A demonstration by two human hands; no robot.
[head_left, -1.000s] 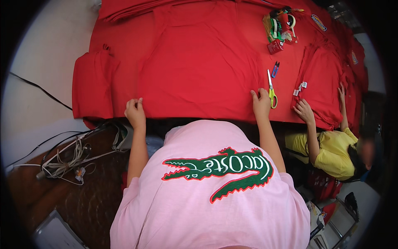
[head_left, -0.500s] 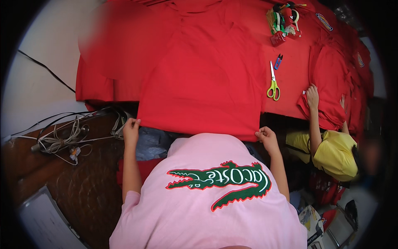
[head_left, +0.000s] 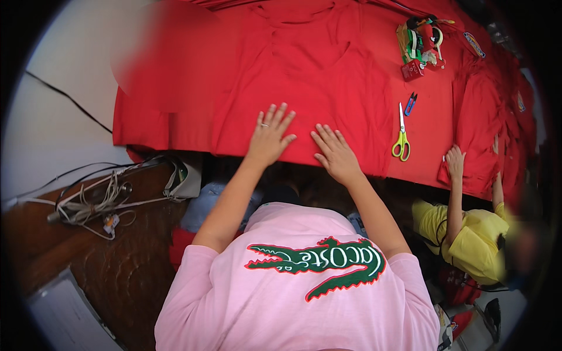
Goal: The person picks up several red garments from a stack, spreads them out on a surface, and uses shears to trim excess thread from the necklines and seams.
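Note:
A red T-shirt (head_left: 310, 88) lies spread on the table, its neckline toward the far side and its lower part at the near edge. My left hand (head_left: 270, 136) rests flat on the cloth with fingers spread and a ring on one finger. To its right, my right hand (head_left: 336, 153) also lies flat on the shirt near the table's edge, fingers apart. Neither hand grips anything. Yellow-handled scissors (head_left: 401, 137) lie right of the shirt, with small blue thread snips (head_left: 411, 104) just beyond them.
A box of tapes and tools (head_left: 420, 44) stands at the far right. Beside me on the right, a person in yellow (head_left: 477, 243) has a hand (head_left: 455, 162) on another red garment (head_left: 477, 123). Tangled cables (head_left: 96, 196) lie at the lower left.
Both hands have let go of the shirt's near corners and moved inward and forward onto it. The near edge, which hung toward me, now lies back at the table's edge.

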